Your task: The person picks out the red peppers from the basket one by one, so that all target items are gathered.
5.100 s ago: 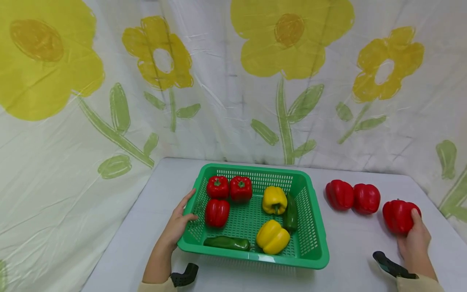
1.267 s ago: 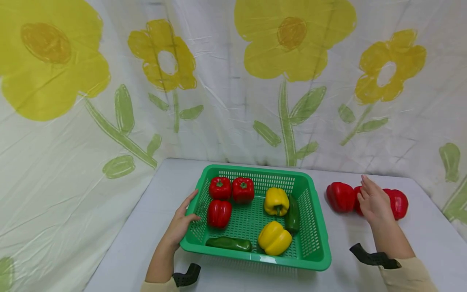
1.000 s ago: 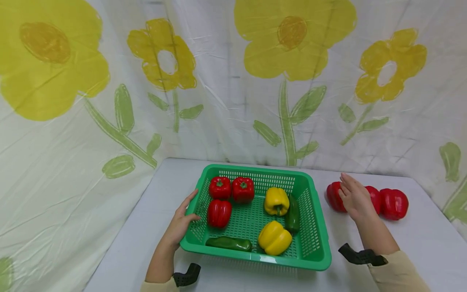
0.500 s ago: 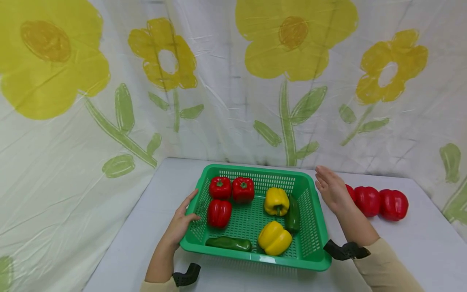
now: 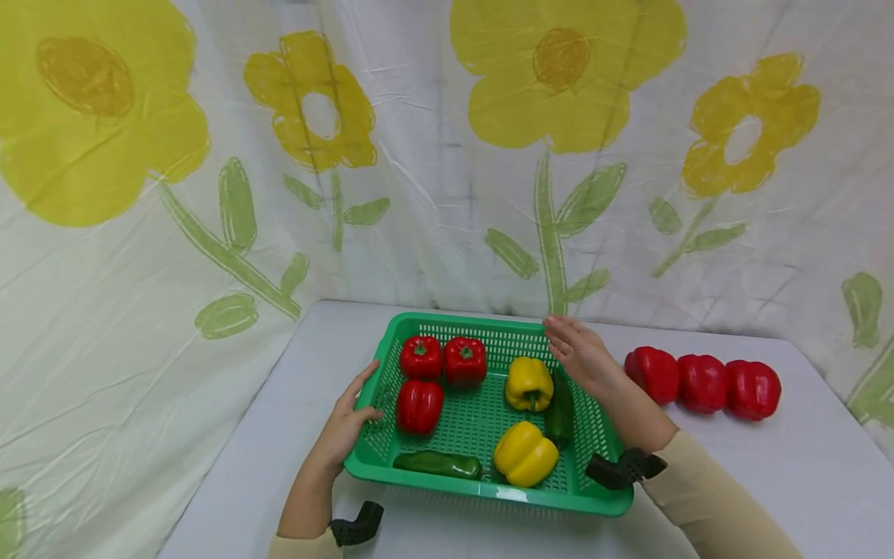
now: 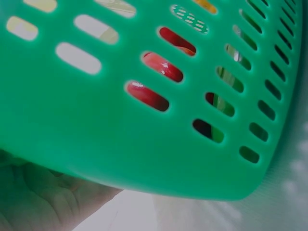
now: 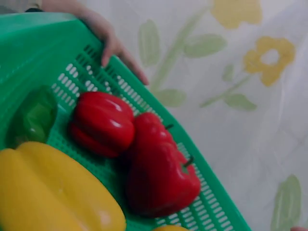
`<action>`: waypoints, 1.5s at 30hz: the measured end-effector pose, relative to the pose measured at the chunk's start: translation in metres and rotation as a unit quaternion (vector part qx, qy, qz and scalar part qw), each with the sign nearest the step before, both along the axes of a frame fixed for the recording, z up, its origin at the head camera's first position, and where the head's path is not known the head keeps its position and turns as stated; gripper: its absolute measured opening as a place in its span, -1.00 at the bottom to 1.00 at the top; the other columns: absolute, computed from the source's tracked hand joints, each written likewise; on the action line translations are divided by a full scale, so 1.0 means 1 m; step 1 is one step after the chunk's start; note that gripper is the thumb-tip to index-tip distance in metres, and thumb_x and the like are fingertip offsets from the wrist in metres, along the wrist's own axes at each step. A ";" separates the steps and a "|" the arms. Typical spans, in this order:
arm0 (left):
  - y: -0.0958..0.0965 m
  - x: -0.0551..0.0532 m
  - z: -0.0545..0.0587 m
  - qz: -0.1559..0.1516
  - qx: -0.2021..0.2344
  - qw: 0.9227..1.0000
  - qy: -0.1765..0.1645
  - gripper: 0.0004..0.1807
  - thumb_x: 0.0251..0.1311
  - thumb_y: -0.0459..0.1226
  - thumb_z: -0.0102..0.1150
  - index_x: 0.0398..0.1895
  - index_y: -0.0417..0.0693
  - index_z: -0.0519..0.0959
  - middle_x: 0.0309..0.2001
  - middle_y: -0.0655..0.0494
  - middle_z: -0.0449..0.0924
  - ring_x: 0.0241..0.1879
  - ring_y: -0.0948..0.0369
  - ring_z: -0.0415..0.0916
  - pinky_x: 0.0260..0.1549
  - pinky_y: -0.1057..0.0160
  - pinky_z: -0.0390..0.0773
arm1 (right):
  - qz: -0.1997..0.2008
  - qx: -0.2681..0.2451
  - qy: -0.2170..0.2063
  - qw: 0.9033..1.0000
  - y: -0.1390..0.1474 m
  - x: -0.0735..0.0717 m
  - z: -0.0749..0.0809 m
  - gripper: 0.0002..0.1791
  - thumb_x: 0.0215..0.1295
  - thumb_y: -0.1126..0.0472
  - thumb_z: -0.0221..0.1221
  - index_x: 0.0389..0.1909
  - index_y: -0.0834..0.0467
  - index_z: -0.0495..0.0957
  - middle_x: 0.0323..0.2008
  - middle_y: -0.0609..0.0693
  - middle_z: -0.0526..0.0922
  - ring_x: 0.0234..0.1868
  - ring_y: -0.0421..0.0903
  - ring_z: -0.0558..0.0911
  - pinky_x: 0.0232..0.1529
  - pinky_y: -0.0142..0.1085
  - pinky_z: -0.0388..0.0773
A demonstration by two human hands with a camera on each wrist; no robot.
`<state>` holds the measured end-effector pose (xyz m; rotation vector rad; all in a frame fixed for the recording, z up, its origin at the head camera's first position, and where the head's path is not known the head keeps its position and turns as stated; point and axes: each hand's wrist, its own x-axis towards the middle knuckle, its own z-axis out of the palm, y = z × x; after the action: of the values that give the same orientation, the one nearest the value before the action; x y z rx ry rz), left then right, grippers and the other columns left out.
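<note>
A green plastic basket [image 5: 447, 484] sits on the white table. My left hand [image 5: 342, 431] grips its left rim, thumb hooked over the edge; the right wrist view also shows that hand [image 7: 108, 38] at the rim. My right hand [image 5: 587, 359], fingers straight, hovers over the basket's back right corner, holding nothing. Inside the basket are three red bell peppers [image 5: 420, 407] at the left and two yellow bell peppers [image 5: 525, 455] at the right. One long green pepper [image 5: 438, 464] lies along the front wall; another green pepper [image 5: 559, 415] lies beside the yellow ones.
Right of the basket, three red bell peppers [image 5: 702, 383] lie in a row on the table [image 5: 726, 473]. A white cloth [image 5: 433, 233] printed with yellow flowers hangs behind the table. Black wrist mounts [image 5: 358, 525] sit on both forearms.
Five seconds ago my right hand held the rightmost red bell pepper; it now lies in line with the other two. The right hand has since moved left over the basket. My left hand stays.
</note>
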<state>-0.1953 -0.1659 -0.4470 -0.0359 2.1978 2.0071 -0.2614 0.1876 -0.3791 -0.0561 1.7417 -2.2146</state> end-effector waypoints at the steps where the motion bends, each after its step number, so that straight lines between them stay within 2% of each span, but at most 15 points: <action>1: 0.000 0.000 0.000 0.001 -0.001 1.000 0.000 -0.16 0.06 -0.51 -0.13 0.42 0.31 0.07 0.45 0.00 -0.03 0.27 -0.12 0.22 -0.02 0.01 0.50 | 0.007 0.003 -0.003 1.000 -0.005 -0.001 0.000 -0.24 0.46 0.08 -0.20 0.43 0.32 -0.39 0.47 0.20 -0.30 0.49 0.07 -0.24 0.44 -0.13 -0.25; 10: 0.000 -0.002 0.000 0.003 0.001 1.000 -0.006 -0.17 0.07 -0.51 -0.14 0.41 0.35 0.08 0.44 0.02 -0.01 0.26 -0.11 0.24 -0.03 0.00 0.51 | 0.080 0.020 -0.041 0.996 -0.041 -0.004 -0.012 -0.30 0.44 0.11 -0.14 0.42 0.36 -0.17 0.46 0.24 -0.15 0.48 0.11 -0.13 0.43 -0.09 -0.17; 14: 0.000 -0.002 0.000 0.007 -0.002 1.000 -0.007 -0.17 0.07 -0.51 -0.14 0.40 0.36 0.08 0.44 0.02 -0.01 0.26 -0.10 0.24 -0.02 0.01 0.50 | 0.107 0.039 -0.061 0.992 -0.058 -0.003 -0.016 -0.33 0.41 0.13 -0.08 0.39 0.37 -0.04 0.45 0.21 -0.07 0.46 0.11 -0.03 0.42 -0.10 -0.07; 18: 0.000 -0.001 0.000 0.004 -0.002 1.000 -0.006 -0.17 0.08 -0.50 -0.14 0.41 0.34 0.08 0.45 0.01 -0.02 0.27 -0.11 0.23 -0.01 0.01 0.50 | 0.093 0.044 -0.078 0.992 -0.067 -0.003 -0.016 -0.37 0.38 0.17 -0.02 0.37 0.36 0.06 0.44 0.18 0.00 0.45 0.10 0.03 0.40 -0.11 0.00; 22: 0.000 -0.001 0.001 0.002 0.001 1.000 -0.010 -0.18 0.09 -0.50 -0.14 0.41 0.35 0.08 0.44 0.01 0.00 0.26 -0.10 0.24 -0.01 0.02 0.50 | 0.080 0.046 -0.077 0.993 -0.069 -0.003 -0.013 -0.38 0.37 0.18 -0.02 0.35 0.38 0.07 0.44 0.21 0.01 0.44 0.12 0.04 0.40 -0.11 0.01; 30: 0.000 0.000 0.003 -0.004 -0.003 1.000 0.001 -0.19 0.09 -0.50 -0.15 0.42 0.28 0.06 0.45 -0.06 -0.04 0.28 -0.15 0.21 0.01 -0.03 0.48 | 0.154 0.071 -0.049 0.984 -0.077 0.012 -0.011 -0.29 0.21 0.01 0.18 0.26 0.36 0.26 0.41 0.22 0.08 0.40 0.13 0.15 0.36 -0.12 0.12; 33: 0.000 0.000 0.002 0.002 -0.003 1.000 -0.004 -0.18 0.09 -0.51 -0.14 0.41 0.31 0.08 0.45 -0.01 -0.03 0.29 -0.13 0.20 0.02 -0.02 0.48 | 0.167 0.070 -0.047 0.982 -0.082 0.015 -0.012 -0.35 0.25 0.05 0.14 0.24 0.37 0.29 0.39 0.22 0.15 0.38 0.13 0.20 0.36 -0.12 0.13; 38: 0.000 0.000 0.001 0.001 -0.002 1.000 -0.001 -0.18 0.08 -0.51 -0.14 0.42 0.30 0.07 0.46 -0.01 -0.05 0.30 -0.13 0.17 0.02 -0.03 0.47 | 0.166 0.085 -0.065 0.980 -0.092 0.014 -0.018 -0.48 0.36 0.20 -0.01 0.24 0.43 0.27 0.33 0.25 0.25 0.37 0.17 0.21 0.36 -0.06 0.11; 45: 0.000 0.001 0.004 -0.008 0.006 1.000 0.004 -0.19 0.09 -0.50 -0.14 0.42 0.28 0.06 0.46 -0.03 -0.06 0.31 -0.15 0.17 0.03 -0.04 0.47 | 0.214 0.117 -0.085 0.966 -0.102 0.010 -0.029 -0.46 0.36 0.16 0.00 0.24 0.42 0.29 0.33 0.27 0.25 0.36 0.21 0.21 0.34 -0.02 0.13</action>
<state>-0.1946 -0.1661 -0.4430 -0.0089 2.1820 2.0156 -0.2511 0.0856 -0.4078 -0.1659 1.6942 -1.6497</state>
